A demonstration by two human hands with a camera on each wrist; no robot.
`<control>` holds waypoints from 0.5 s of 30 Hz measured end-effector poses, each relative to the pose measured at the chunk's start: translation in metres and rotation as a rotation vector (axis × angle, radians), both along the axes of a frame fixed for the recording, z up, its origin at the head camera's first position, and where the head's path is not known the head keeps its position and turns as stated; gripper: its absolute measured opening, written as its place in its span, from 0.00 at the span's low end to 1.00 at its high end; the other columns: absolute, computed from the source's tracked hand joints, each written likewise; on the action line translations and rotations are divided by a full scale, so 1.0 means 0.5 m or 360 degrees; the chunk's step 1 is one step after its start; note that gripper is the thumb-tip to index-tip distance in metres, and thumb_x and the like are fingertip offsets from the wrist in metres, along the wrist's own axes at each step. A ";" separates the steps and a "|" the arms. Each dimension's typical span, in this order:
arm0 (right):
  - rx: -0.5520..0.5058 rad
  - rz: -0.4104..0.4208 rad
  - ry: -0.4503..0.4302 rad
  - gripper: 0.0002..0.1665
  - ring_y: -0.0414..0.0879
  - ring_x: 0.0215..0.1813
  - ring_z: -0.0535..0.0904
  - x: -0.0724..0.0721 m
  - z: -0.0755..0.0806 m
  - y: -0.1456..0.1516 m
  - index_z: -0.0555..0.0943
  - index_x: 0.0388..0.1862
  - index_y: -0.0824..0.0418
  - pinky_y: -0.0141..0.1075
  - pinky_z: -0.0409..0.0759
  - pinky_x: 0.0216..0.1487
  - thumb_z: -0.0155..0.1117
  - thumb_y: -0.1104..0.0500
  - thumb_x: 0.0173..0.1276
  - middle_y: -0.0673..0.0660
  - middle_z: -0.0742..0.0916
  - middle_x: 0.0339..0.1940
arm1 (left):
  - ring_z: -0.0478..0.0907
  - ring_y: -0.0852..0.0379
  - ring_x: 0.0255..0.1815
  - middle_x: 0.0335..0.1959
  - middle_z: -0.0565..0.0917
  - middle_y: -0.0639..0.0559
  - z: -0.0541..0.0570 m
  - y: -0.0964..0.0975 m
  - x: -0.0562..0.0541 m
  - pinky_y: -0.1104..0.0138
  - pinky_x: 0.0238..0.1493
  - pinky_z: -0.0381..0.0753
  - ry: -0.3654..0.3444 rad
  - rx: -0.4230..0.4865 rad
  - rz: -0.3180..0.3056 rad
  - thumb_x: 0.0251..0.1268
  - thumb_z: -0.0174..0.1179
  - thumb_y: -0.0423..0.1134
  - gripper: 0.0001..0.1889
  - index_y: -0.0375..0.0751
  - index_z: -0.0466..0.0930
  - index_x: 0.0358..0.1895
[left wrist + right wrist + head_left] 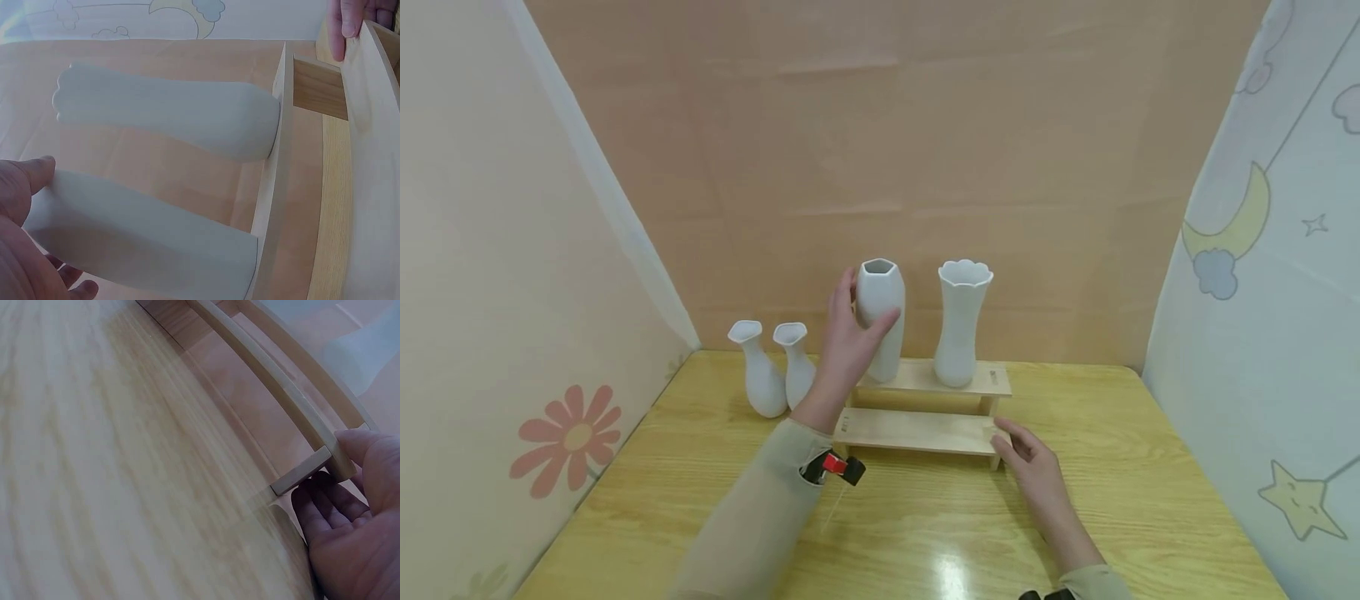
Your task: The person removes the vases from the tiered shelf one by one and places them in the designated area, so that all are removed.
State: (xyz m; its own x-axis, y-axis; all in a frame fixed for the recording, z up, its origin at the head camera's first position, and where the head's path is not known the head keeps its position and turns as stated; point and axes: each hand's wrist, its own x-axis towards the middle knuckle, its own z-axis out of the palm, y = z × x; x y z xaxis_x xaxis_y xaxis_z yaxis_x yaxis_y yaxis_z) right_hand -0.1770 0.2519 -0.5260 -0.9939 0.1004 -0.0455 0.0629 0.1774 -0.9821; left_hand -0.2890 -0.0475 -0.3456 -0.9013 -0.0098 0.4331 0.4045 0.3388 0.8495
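Observation:
My left hand (847, 337) reaches round a white vase with an angular mouth (886, 292), thumb on the near side and fingers on the far left side. In the left wrist view this vase (144, 231) has its base against the upper board. A white vase with a scalloped rim (958, 325) stands to its right on the same board. Below is a two-tier wooden stand (917, 431). My right hand (1037, 471) holds the right end of its lower board. In the right wrist view the thumb lies on top of the board (281, 394), with curled fingers at its end and leg.
Two smaller white vases with flared mouths, one farther left (763, 383) and one closer to my arm (797, 371), stand on the wooden table (685, 483) left of the stand. A tan backdrop (925, 150) rises behind, with printed cloth walls on both sides.

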 end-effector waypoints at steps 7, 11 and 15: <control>-0.0006 0.0005 0.0002 0.40 0.57 0.91 0.53 0.002 0.002 -0.001 0.72 0.85 0.56 0.49 0.59 0.84 0.66 0.39 0.84 0.57 0.65 0.89 | 0.73 0.41 0.73 0.76 0.71 0.41 -0.003 0.008 -0.008 0.37 0.68 0.80 -0.0014 0.0018 0.0021 0.73 0.77 0.46 0.47 0.47 0.58 0.88; -0.0016 0.0005 0.0003 0.39 0.58 0.91 0.52 0.003 0.005 -0.002 0.72 0.85 0.57 0.49 0.59 0.84 0.66 0.41 0.85 0.58 0.65 0.89 | 0.74 0.41 0.72 0.76 0.72 0.43 -0.003 0.012 -0.009 0.36 0.67 0.80 -0.0012 0.0027 0.0032 0.73 0.77 0.46 0.47 0.49 0.59 0.88; -0.0010 0.0015 0.0003 0.39 0.60 0.91 0.52 0.004 0.006 -0.002 0.70 0.85 0.59 0.50 0.60 0.83 0.66 0.42 0.85 0.61 0.65 0.90 | 0.74 0.41 0.72 0.75 0.73 0.43 -0.002 0.014 -0.008 0.36 0.68 0.80 -0.0006 0.0047 0.0043 0.73 0.77 0.45 0.46 0.49 0.61 0.87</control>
